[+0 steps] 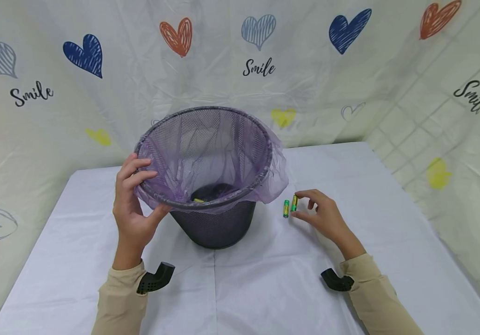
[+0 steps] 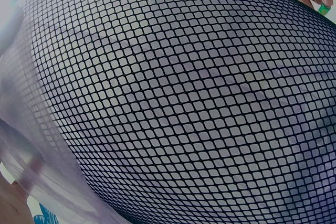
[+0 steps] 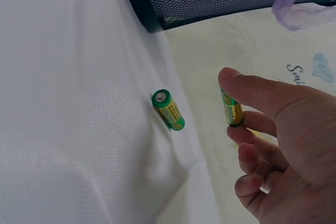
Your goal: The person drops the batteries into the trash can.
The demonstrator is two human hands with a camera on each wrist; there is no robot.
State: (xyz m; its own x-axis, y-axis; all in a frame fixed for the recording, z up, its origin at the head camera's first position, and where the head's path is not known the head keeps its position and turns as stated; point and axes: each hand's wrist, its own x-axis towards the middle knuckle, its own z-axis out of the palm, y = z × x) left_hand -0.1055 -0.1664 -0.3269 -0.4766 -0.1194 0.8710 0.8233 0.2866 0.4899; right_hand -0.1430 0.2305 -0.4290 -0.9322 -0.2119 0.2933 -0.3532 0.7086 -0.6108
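My left hand [image 1: 133, 209] grips the left rim of a black mesh wastebasket [image 1: 215, 228], thumb outside at the front and fingers over the edge. The basket is lined with a thin purple bag [image 1: 219, 139] folded over its rim. A bit of yellow, partly hidden by the rim, shows at the bottom inside. My right hand [image 1: 321, 214] pinches a green and yellow battery [image 3: 232, 109] between thumb and forefinger, to the right of the basket. A second battery [image 3: 169, 110] of the same kind lies on the white cloth just left of the held one.
A white cloth [image 1: 256, 288] covers the table. Behind it hangs a pale curtain [image 1: 223, 74] printed with hearts and "Smile". Black wrist mounts [image 1: 156, 278] sit on both sleeves.
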